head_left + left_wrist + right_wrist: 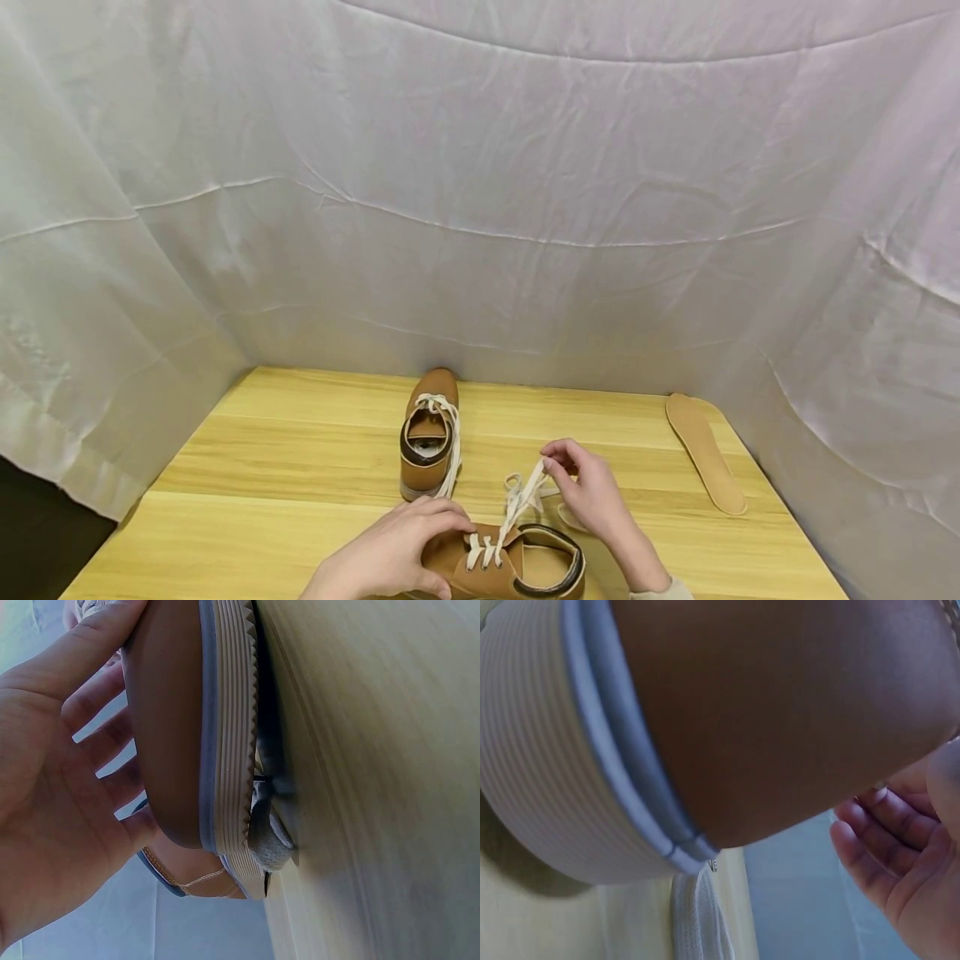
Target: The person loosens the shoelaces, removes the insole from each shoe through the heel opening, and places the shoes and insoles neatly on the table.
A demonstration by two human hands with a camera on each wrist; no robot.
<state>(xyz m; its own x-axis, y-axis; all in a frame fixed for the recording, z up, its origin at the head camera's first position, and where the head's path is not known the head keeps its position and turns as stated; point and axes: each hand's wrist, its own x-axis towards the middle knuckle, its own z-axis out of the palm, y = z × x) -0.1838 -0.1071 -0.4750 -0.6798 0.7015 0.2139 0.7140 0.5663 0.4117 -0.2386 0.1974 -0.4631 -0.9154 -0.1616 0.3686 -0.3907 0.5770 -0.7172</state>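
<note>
A brown lace-up shoe (447,560) with a dark collar lies at the table's front, toe to the left. My left hand (396,546) holds its toe end, the thumb on the near side and the fingers across the top. In the left wrist view the shoe's brown side (169,727) and ribbed sole stand against the palm. Above the shoe's opening, my right hand (592,493) pinches a cream shoelace (532,487), drawn upward from the eyelets. The heel (780,712) hides part of the right fingers in the right wrist view.
A second brown shoe (422,477) stands farther back, toe away, its lace hanging down the right side. At the right lies a tan insole (705,454). A pale flat piece (570,518) is partly hidden behind the right wrist. Grey cloth (480,208) walls the wooden table.
</note>
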